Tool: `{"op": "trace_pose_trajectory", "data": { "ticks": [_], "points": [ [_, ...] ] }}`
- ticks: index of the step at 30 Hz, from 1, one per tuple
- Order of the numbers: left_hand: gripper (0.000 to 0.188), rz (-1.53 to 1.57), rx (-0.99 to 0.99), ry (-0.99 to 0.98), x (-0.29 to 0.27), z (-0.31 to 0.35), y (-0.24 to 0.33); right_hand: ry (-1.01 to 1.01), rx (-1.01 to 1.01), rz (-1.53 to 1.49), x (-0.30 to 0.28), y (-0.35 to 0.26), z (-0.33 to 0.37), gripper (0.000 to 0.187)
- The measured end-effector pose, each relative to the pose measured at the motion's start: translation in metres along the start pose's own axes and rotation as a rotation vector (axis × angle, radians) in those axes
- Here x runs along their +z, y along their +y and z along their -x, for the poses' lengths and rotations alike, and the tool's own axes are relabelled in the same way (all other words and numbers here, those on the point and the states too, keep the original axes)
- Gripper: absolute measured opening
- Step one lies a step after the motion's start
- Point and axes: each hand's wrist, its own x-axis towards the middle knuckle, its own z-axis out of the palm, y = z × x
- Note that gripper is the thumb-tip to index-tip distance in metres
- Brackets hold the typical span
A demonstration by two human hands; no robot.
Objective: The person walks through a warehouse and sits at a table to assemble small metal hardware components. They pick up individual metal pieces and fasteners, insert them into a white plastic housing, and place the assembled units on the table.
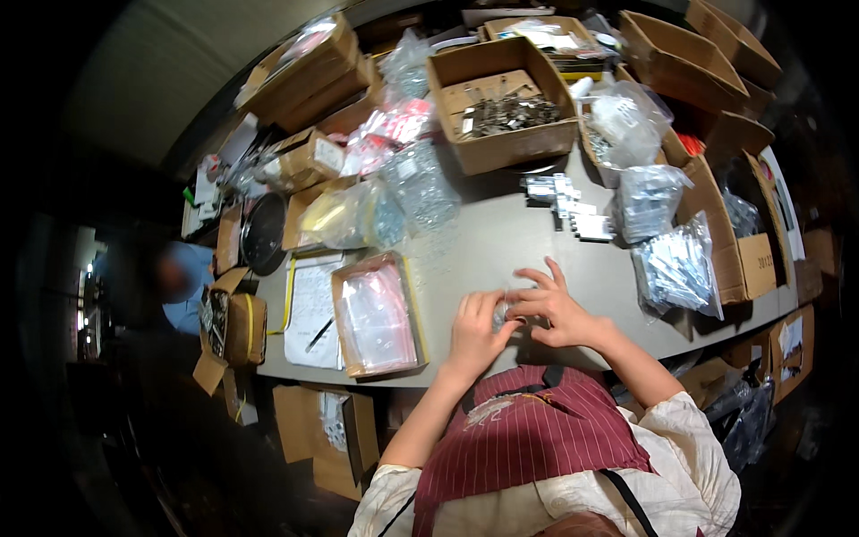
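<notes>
Both of my hands meet above the near edge of the grey table. My left hand (477, 329) has its fingers bent and its thumb closed in, gripping a small piece of clear plastic (502, 309), which looks like a little bag. From the other side my right hand (557, 309) pinches at the same plastic with its thumb and forefinger, while its other fingers stick up and apart. Fingers cover much of the plastic, so its contents cannot be made out. Left of my hands is an open cardboard box (418, 360) of clear plastic bags (374, 309).
Shiny metal parts (565, 204) lie beyond my hands, before a cardboard box (501, 159) of small metal pieces. Filled plastic bags (677, 267) are on the right. At left are papers (304, 300) with a pen (318, 335), and a dark round pan (265, 234). Another person (186, 291) is far left.
</notes>
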Motion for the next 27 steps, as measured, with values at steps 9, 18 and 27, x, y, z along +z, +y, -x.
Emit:
{"op": "trace_pose_trajectory", "data": {
  "ticks": [9,18,27],
  "points": [
    [0.029,0.101,-0.436,-0.148,0.005,0.098,-0.104,-0.007,0.073,-0.354,0.085,0.0,-0.1,0.038],
    [0.027,0.579,-0.486,0.034,-0.04,0.089,-0.092,0.124,0.042,0.212,0.146,0.066,-0.158,0.019],
    [0.027,0.691,-0.403,-0.029,-0.029,0.074,-0.112,0.183,0.233,0.251,0.129,0.08,-0.145,0.027]
  ]
}}
